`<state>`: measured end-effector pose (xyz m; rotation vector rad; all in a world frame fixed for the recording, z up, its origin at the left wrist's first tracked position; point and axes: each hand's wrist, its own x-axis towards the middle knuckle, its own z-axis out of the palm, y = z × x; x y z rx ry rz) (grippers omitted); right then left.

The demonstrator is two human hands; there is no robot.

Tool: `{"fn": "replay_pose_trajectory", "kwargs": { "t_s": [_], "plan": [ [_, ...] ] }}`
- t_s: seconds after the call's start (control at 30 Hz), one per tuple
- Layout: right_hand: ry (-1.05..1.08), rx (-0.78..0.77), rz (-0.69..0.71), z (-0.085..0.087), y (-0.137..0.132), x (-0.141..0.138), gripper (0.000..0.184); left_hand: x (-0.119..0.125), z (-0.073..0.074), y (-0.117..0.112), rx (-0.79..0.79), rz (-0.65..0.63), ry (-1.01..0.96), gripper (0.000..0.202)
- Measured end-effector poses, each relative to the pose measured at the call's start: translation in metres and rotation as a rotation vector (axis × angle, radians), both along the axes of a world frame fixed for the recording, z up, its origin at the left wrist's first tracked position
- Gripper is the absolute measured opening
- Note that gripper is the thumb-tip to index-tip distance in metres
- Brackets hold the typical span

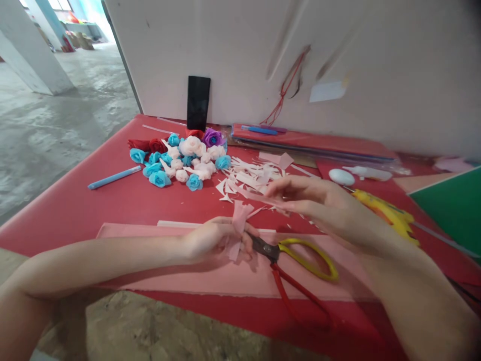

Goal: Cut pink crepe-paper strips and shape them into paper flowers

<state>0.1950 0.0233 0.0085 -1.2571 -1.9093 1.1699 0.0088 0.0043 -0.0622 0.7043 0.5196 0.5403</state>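
Note:
My left hand [216, 239] is closed in a pinch on one end of a pale pink crepe paper strip [240, 213], just above a pink paper sheet [158, 231]. My right hand [300, 198] pinches the other end of the same strip, holding it stretched out above the red table [75, 200]. Scissors [300, 255] with one yellow and one red handle lie on the pink sheet right beside my left hand, blades toward it.
Several blue, white, red and purple paper roses [180, 158] sit in a pile at the back, next to pink paper scraps [248, 178]. A blue pen [114, 177] lies at the left. A black phone [198, 103] leans on the wall. Green card [451, 205] and a yellow object [387, 213] sit at right.

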Motion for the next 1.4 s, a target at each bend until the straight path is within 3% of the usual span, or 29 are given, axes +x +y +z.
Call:
{"fn": "replay_pose_trajectory", "kwargs": {
  "t_s": [0.27,0.5,0.67,0.77,0.97,1.07,1.13,1.2,1.27,1.33,1.4],
  "plan": [
    [-0.130,-0.380,0.457,0.005,-0.002,-0.002,0.011,-0.001,0.003,0.001,-0.049,-0.051,-0.018,0.024],
    [-0.197,-0.543,0.546,0.011,-0.010,-0.007,0.012,-0.003,0.003,0.001,-0.085,-0.164,0.101,0.032],
    [-0.217,-0.428,0.442,-0.008,-0.006,-0.006,0.007,-0.001,0.004,0.001,0.032,-0.296,0.078,0.044],
    [-0.207,-0.429,0.396,-0.017,-0.003,-0.005,0.007,-0.001,0.005,0.000,0.116,-0.292,0.113,0.036],
    [-0.202,-0.414,0.257,-0.013,-0.003,-0.013,0.010,-0.003,0.004,-0.003,0.072,-0.243,0.020,0.011],
    [-0.247,-0.317,0.154,-0.011,-0.002,-0.014,0.019,-0.002,0.001,-0.003,0.045,-0.227,-0.054,0.013],
    [-0.348,-0.171,0.102,-0.010,-0.001,-0.012,0.032,-0.002,0.000,-0.003,0.024,-0.243,-0.075,0.016],
    [-0.433,0.005,0.129,-0.012,-0.001,-0.010,0.046,-0.003,0.001,-0.003,0.020,-0.263,-0.041,0.015],
    [-0.482,0.075,0.273,-0.013,-0.003,-0.009,0.050,-0.004,0.003,-0.003,0.024,-0.283,0.019,0.011],
    [-0.521,0.056,0.409,-0.014,-0.007,-0.010,0.036,-0.005,0.007,-0.003,0.026,-0.307,0.085,0.007],
    [-0.566,0.030,0.458,-0.013,-0.012,-0.014,0.019,-0.005,0.010,-0.003,0.037,-0.342,0.136,0.008]
  ]
}}
